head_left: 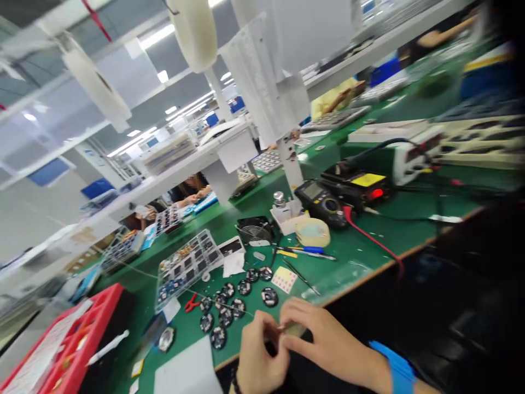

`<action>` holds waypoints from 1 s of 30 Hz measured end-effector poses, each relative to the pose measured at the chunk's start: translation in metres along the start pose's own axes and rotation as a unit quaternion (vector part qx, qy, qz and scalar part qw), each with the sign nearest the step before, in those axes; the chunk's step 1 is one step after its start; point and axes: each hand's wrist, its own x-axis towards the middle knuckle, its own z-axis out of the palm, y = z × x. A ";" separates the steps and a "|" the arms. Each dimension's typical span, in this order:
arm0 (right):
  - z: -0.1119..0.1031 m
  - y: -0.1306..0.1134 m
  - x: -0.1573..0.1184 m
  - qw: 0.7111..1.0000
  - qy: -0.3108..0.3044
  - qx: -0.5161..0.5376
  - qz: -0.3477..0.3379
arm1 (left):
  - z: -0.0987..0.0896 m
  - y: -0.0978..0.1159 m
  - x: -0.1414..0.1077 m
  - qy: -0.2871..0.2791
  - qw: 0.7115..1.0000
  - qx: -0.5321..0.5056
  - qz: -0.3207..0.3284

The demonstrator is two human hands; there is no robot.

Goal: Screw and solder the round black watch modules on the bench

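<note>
My left hand point(262, 355) and my right hand point(318, 331) meet at the front edge of the green bench, fingertips pinched together. Whatever sits between the fingers is too small and hidden to name. A blue band point(394, 365) wraps my right wrist. Just beyond my hands lie several round black circuit boards point(225, 316), one of them point(269, 297) set apart on the right. A sheet of red-dotted stickers point(284, 279) and metal tweezers point(301, 278) rest close by. Small red pliers point(191, 302) lie left of the boards.
A clear compartment box point(188, 267) holds small parts. A multimeter point(320, 202), tape roll point(312, 232), small fan point(254, 231) and blue pen point(314, 251) stand behind. A red tray point(88, 328) is at left. An overhead shelf crosses the bench; co-workers sit beyond it.
</note>
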 end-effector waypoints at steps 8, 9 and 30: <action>0.018 0.013 0.009 0.998 0.024 -0.041 -0.028 | 0.015 -0.023 -0.014 -0.018 0.995 -0.037 -0.088; 0.017 0.015 0.010 0.998 0.026 -0.046 -0.034 | 0.016 -0.024 -0.012 -0.025 0.995 -0.050 -0.085; -0.083 -0.009 0.020 0.993 0.077 -0.073 -0.044 | -0.013 -0.050 -0.017 0.109 0.975 -0.116 -0.155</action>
